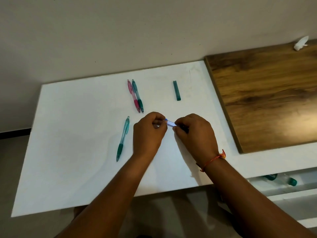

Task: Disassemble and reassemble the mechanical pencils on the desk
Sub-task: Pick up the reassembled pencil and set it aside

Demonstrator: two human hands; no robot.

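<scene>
Both hands meet over the middle of the white desk [72, 127]. Between them runs a blue translucent mechanical pencil [169, 122]; only a short stretch of its barrel shows. My left hand [148, 133] pinches its left end, and my right hand [193, 133] grips the right end, which is hidden in the fingers. A teal pencil [122, 139] lies to the left of my hands. A pink pencil [133, 95] and a second teal pencil [137, 95] lie side by side farther back.
A green rectangular lead case [177, 90] lies at the back right of the white desk. A wooden board [267, 93] borders the desk on the right, with a white crumpled object [301, 42] at its far corner. Bottles with green caps [291, 182] lie on a lower shelf at right.
</scene>
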